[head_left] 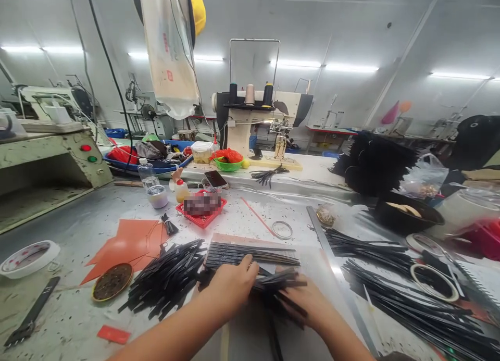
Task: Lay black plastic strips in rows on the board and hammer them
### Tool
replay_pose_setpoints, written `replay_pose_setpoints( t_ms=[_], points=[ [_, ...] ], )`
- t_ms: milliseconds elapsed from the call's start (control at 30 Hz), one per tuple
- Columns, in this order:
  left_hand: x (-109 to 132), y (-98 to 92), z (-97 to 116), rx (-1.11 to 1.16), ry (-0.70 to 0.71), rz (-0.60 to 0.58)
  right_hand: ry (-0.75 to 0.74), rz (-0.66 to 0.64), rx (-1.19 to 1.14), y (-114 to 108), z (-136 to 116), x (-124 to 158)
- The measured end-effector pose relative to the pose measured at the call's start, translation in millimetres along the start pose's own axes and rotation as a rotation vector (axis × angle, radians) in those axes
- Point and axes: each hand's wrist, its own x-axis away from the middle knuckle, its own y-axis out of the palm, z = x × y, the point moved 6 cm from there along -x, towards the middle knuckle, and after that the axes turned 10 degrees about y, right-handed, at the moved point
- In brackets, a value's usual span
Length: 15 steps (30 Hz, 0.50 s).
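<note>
My left hand [233, 280] is closed at the near side of a row of thin black strips [250, 254], its fingertips bent down on them. The row lies side by side on a flat board [312, 259] in front of me. In my right hand [303, 297], slightly blurred, is a loose bunch of black strips [279, 283], their ends fanning out between both hands. More strips hang toward the table's front edge. Left of the board lies a heap of short black strips [167, 277]. My right fingers are partly hidden by the bunch.
Orange sheets [128, 241], a small dish of dark bits [112, 282] and a black pronged tool [31, 314] lie at left. A metal ruler [324, 241] and long strip bundles [414, 303] are at right. Behind stand a red basket [203, 220] and a sewing machine [238, 132].
</note>
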Motion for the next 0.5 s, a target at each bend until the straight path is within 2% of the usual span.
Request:
replay_pose_setpoints(
  t_ms=[67,200,267,333,400,433,500],
  points=[
    [-1,5.7,-5,0.040,-0.012,-0.026,-0.083,-0.054,-0.181,-8,-13,9],
    [-1,16.2,-13,0.104,-0.023,-0.061,-0.112,-0.201,-0.459,-25,-25,12],
    [-2,20.2,-15,0.112,-0.032,-0.066,-0.088,-0.249,-0.573,-29,-17,3],
    [-3,23.4,-14,0.112,-0.032,-0.064,0.020,-0.177,-0.624,-28,4,-13],
    [-4,25.8,-13,0.113,-0.013,-0.056,0.146,-0.015,-0.532,-23,26,-31],
    [-4,26.5,-12,0.115,0.001,-0.050,0.169,0.016,-0.418,-15,33,-40],
    [-2,26.6,-12,0.121,0.031,-0.027,0.172,-0.060,-0.159,8,37,-53]
  ],
)
